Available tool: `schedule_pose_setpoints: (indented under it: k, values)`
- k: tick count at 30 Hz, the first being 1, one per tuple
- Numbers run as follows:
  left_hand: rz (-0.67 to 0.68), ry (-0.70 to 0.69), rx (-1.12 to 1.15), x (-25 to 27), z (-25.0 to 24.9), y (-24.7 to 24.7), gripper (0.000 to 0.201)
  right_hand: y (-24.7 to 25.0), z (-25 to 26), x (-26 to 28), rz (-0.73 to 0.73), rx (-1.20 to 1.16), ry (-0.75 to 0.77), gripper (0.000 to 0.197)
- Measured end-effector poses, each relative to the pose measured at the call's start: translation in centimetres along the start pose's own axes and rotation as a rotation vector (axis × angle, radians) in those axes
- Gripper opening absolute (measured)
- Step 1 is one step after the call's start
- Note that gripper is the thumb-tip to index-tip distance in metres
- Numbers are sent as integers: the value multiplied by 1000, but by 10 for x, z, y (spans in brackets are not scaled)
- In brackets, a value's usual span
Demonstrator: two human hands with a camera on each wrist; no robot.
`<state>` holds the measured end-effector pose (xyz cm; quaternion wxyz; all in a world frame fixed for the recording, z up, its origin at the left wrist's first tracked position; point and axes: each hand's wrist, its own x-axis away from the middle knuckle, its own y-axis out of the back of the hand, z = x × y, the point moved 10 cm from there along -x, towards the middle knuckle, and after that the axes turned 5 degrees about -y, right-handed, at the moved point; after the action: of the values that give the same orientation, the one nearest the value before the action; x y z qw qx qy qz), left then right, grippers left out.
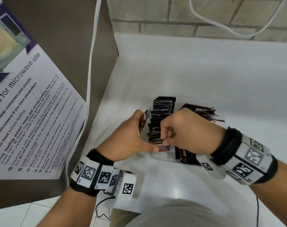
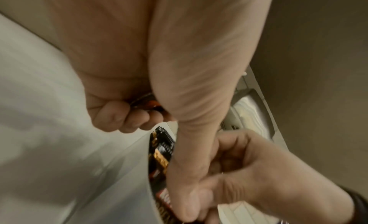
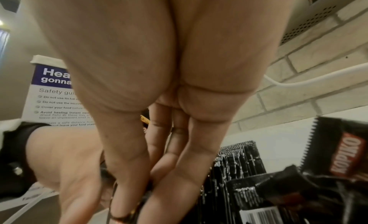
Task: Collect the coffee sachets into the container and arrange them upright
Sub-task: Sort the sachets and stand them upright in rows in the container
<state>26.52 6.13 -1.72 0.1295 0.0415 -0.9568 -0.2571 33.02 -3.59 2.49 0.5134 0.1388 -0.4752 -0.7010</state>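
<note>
On the white counter point(image 1: 188, 76), close to its left corner: clear container point(image 1: 180, 106), left row of coffee sachets point(image 1: 162, 108) packed upright on edge, right row point(image 1: 203, 112) leaning and loose. Left hand point(image 1: 131, 136) curled round the container's left wall, thumb along the near end, a few sachets pinched against the fingers. Right hand point(image 1: 185, 133) pinching the top edge of a near sachet in the upright row. Beyond and to the right, bare counter up to the brick wall point(image 1: 205, 18). Hard left, brown side panel point(image 1: 65, 38) with microwave notice point(image 1: 24, 112) and white cable point(image 1: 90, 71), tight against the container side.
</note>
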Motion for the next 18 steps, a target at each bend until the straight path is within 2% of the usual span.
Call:
schedule_pose_setpoints:
  k: [4, 11, 18]
  values:
    - [-40, -38, -167, -2, -7, -10, 74, 4, 0, -3, -30, 6, -17, 14]
    - [-194, -77, -270, -2, -12, -10, 70, 9, -7, -1, -63, 17, -30, 15]
    - [-162, -37, -272, -5, -11, -12, 79, 11, -13, 0, -75, -18, -38, 13]
